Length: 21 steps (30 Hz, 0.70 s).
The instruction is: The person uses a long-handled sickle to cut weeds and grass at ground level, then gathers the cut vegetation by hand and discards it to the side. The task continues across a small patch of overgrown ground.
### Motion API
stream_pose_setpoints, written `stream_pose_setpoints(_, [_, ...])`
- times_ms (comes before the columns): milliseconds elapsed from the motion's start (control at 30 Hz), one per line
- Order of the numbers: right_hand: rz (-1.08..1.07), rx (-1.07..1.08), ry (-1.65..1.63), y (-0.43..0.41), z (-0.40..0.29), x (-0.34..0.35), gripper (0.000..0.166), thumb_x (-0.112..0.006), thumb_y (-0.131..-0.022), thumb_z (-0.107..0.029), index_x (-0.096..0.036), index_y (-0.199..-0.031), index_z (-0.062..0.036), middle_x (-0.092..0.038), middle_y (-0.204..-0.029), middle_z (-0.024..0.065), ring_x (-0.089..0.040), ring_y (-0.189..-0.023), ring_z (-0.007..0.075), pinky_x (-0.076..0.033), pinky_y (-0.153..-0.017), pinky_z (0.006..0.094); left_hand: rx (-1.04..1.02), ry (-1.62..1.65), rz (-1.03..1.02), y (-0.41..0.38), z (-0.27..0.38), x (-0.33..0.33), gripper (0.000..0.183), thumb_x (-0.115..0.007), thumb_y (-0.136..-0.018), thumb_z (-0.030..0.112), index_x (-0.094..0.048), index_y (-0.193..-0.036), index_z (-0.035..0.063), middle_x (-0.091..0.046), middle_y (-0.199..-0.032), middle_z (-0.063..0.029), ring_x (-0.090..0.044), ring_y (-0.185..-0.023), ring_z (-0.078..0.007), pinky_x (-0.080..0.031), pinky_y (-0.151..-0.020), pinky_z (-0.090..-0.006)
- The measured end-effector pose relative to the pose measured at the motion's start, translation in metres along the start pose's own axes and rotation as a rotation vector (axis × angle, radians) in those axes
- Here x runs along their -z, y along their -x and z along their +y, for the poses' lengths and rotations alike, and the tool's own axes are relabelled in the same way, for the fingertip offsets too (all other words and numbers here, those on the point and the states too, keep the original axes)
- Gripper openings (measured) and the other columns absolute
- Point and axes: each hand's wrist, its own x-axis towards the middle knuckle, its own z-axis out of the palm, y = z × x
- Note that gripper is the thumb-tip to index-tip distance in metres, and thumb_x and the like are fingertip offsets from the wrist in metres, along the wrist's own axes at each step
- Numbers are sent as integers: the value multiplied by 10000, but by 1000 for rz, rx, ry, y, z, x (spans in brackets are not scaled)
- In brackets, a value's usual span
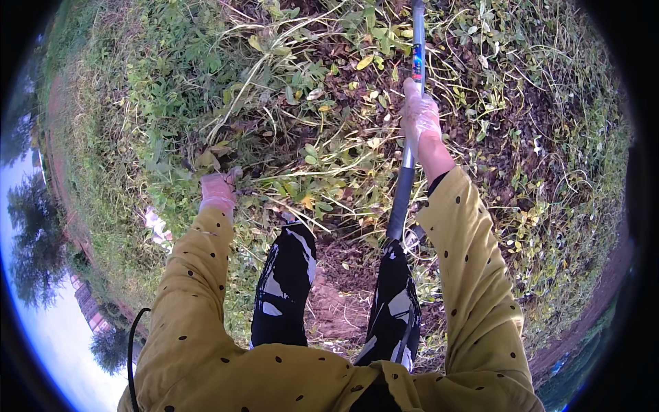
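Observation:
My right hand [423,116], in a thin clear glove, is closed around a metal pole [418,38]. The pole carries a printed label and runs up past the top of the view, so its far end is hidden. Its dark grip sleeve [400,203] slants down to my right knee. Low among the leaves at the left, my left hand [217,190], gloved the same way, is closed on plant stems [257,180]. Leaves partly cover its fingers. Leafy vines [329,159] with yellowing leaves lie tangled between both hands.
Dark soil and dry leaf litter [515,139] show among vines at the right. Bare reddish soil [337,309] lies between my legs [285,283]. A pale pink-white item [158,226] rests in the greenery at left. Trees [36,239] and a building [90,304] stand far left.

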Motion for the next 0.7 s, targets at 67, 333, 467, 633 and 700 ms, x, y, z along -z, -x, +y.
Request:
stream_pose_setpoints(67, [-24, -62, -314, -25, 31, -53, 294, -604, -918, -408, -480, -832, -156, -372, -546, -68, -337, -421, 76, -259, -380, 263, 44, 48, 51, -13, -46, -39, 170, -503, -916, 303, -596, -969, 172, -640, -781, -62, -597, -695, -241, -453, -657, -422])
stream_pose_setpoints(333, [-93, 55, 1360, 82, 264, -18, 236, -550, -937, -338, -495, -1101, -178, -522, -792, 39, -490, -595, 168, -373, -494, 278, -368, 23, 44, -40, -31, 51, 447, -538, -836, 130, -499, -1279, 170, -607, -1006, -120, -616, -975, -287, -426, -872, -456])
stream_pose_setpoints(467, [-68, 569, 1694, 158, 284, 76, 278, -532, -945, -397, -529, -1119, -181, -562, -739, 24, -509, -559, 182, -378, -455, 264, -531, -7, 256, -62, 7, 116, 438, -524, -880, 156, -462, -1311, 110, -540, -1158, -101, -569, -1017, -234, -423, -812, -412])
stream_pose_setpoints(633, [-364, -166, 1629, 177, 180, 17, 303, -537, -920, -244, -584, -1197, -131, -574, -996, 61, -532, -938, 234, -418, -758, 364, -843, 61, 688, -116, 93, 213, 834, -593, -739, 54, -213, -1482, 46, -185, -1516, -236, -594, -938, -238, -465, -802, -381])
stream_pose_setpoints(700, [-219, -341, 1190, 178, 177, 13, 228, -557, -919, -263, -581, -1094, -119, -529, -904, 36, -511, -820, 200, -399, -671, 334, -820, 199, 659, -152, 138, 248, 1010, -734, -660, 87, -180, -1502, 152, -132, -1560, -158, -635, -946, -277, -530, -795, -390])
